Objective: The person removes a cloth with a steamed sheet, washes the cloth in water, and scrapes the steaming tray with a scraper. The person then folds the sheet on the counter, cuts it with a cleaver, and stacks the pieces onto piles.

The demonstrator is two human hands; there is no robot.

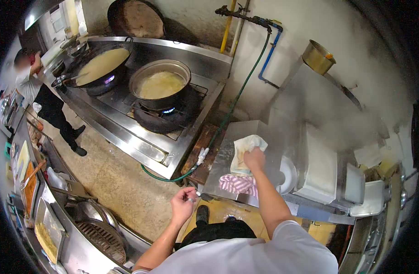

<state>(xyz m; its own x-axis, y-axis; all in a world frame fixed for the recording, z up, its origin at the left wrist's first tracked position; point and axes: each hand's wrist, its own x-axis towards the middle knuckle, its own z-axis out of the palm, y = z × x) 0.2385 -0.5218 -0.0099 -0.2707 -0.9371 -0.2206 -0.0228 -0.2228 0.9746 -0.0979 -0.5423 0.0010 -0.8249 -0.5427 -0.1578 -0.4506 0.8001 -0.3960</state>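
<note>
My right hand is closed on a pale, stained cloth that lies on the steel counter. Just below it, a pink-and-white striped cloth sits bunched near the counter's front edge. My left hand hangs over the floor, left of the counter, with its fingers curled. A small whitish bit shows by its fingertips and something metallic at a finger; I cannot make out what they are. On the right of the cloths is a round white plate or lid.
A pot and a wok of pale liquid stand over lit burners on the stove. A green hose runs down beside it. A co-worker stands at left. White containers line the right.
</note>
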